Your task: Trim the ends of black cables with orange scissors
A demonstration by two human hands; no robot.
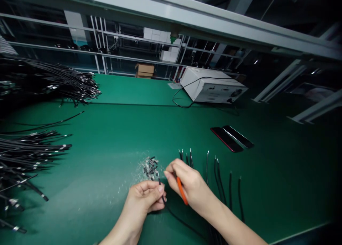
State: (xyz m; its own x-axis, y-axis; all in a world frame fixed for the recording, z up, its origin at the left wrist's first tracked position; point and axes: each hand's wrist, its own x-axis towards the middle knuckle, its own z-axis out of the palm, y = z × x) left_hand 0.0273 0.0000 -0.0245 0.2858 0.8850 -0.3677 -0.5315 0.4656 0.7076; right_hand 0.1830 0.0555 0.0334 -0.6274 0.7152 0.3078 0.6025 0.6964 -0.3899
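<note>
My left hand pinches a black cable near its end, where a bare silvery tip points up; the rest of the cable trails off to the lower right. Close beside that tip, my right hand is closed around a tool with an orange handle; its working end is mostly hidden by the fingers. Just beyond my left hand lies a small pile of cut black pieces with fine wire scraps around it. Several black cables with stripped ends lie to the right, partly under my right arm.
Bundles of black cables cover the left side of the green table, with a larger heap behind. Two dark flat devices lie at right. Further back stands a white box-shaped machine with a cord.
</note>
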